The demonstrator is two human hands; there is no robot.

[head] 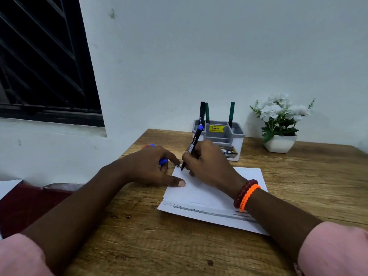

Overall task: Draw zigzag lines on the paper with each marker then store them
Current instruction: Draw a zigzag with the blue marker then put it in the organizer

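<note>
Pink sleeves (336, 253) frame the wooden desk (139, 246). On the white paper (201, 193), the right hand (209, 166) pinches a blue-ended marker (194, 145), tip on a black zigzag (180, 166). At nine o'clock, the left hand (148, 166) pins the sheet, fingers curled around a blue cap (162, 161). At twelve o'clock stands the grey organizer (221, 137).

Left hand (148, 166) hides most of blue cap (163, 161)

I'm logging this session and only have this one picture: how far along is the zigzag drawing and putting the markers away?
Early on. Done: only a short dark squiggle at the top left corner of the paper. In hand: the right hand draws with a blue-ended marker; the left hand pins the sheet and holds something blue, perhaps a cap. Left: three markers standing in the organizer, then storing.
</note>
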